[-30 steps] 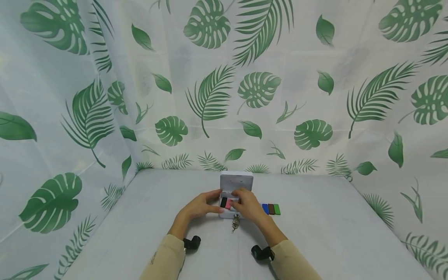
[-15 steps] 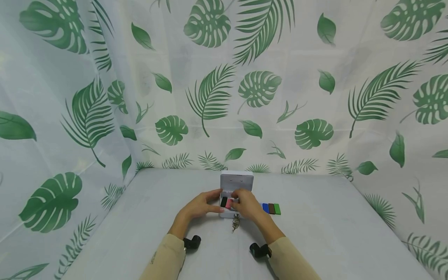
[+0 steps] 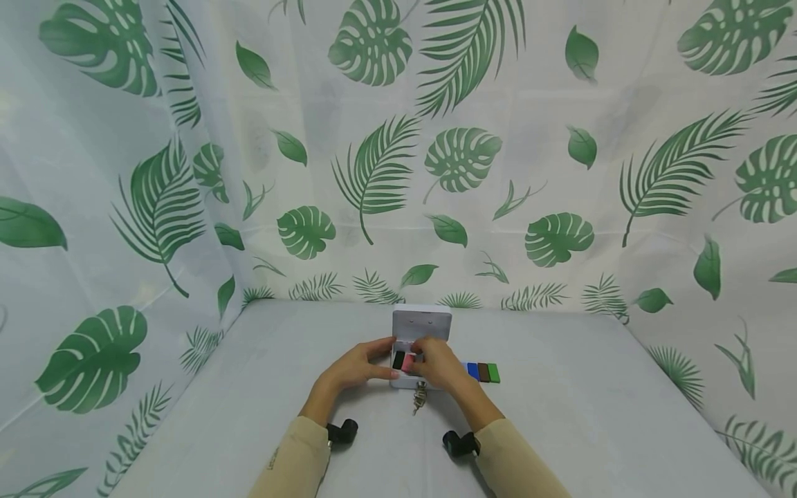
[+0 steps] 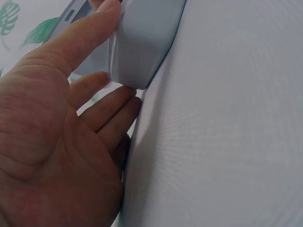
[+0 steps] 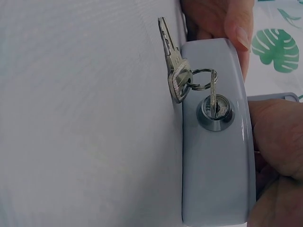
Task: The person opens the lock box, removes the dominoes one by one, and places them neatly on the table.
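Observation:
A small white lockbox stands on the table with its lid raised at the back. Inside, at the left, lies a black block beside a pink block. My left hand grips the box's left end, thumb at the front rim and fingers toward the back; in the left wrist view several fingertips meet its end wall. My right hand reaches in over the rim, thumb and index finger curled about the pink block. Its fingertips are hidden behind the front wall in the right wrist view.
A key in the front lock carries a ring with a second key hanging from it. Right of the box, blue, brown and green blocks lie side by side. A leaf-patterned curtain rises behind the table.
My right hand and wrist have shifted slightly left, its fingers drawing closer about the pink block. The left hand and the box have stayed put.

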The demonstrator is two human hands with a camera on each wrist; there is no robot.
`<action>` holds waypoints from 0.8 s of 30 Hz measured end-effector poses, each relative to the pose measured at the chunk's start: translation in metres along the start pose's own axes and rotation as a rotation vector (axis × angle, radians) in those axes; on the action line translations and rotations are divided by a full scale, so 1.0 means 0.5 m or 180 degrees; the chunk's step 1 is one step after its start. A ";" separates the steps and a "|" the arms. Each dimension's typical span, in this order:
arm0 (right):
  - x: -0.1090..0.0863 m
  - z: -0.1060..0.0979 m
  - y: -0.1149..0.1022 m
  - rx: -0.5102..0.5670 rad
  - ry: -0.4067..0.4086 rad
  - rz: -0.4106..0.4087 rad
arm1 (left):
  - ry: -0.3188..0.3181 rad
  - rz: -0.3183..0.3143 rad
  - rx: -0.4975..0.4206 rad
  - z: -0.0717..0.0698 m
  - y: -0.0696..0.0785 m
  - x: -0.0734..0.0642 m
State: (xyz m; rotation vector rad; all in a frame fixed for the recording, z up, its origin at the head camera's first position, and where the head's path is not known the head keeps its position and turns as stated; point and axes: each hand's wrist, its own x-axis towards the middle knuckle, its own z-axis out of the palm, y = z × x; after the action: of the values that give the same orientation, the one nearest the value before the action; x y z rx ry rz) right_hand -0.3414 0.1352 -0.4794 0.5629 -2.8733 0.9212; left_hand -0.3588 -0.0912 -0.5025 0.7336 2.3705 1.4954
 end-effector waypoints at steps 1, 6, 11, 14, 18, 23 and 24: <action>0.000 0.000 0.000 -0.0008 0.0002 -0.0004 | 0.0002 -0.0003 0.0006 0.000 0.000 0.000; 0.001 0.002 0.000 -0.0070 0.0030 -0.0034 | 0.0015 0.0001 0.0051 0.001 0.000 0.001; 0.001 0.003 -0.001 -0.0068 0.0036 -0.0084 | 0.0009 -0.0008 0.0051 0.002 -0.001 0.001; 0.001 0.004 -0.003 -0.0084 0.0022 -0.0084 | 0.0018 0.0004 0.0055 0.002 -0.001 0.001; 0.000 0.006 -0.004 -0.0090 -0.0023 -0.0049 | 0.0025 0.0023 0.0046 0.002 0.001 0.001; 0.002 0.006 -0.006 -0.0162 -0.0055 -0.0009 | 0.0032 0.0017 0.0074 0.002 0.003 0.000; 0.002 0.005 -0.007 -0.0178 -0.0058 0.0002 | 0.0033 0.0015 0.0077 0.002 0.003 0.000</action>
State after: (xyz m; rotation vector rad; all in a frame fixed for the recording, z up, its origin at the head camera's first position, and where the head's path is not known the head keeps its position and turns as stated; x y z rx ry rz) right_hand -0.3408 0.1307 -0.4792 0.5684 -2.9054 0.8371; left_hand -0.3581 -0.0899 -0.5014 0.7393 2.4002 1.4783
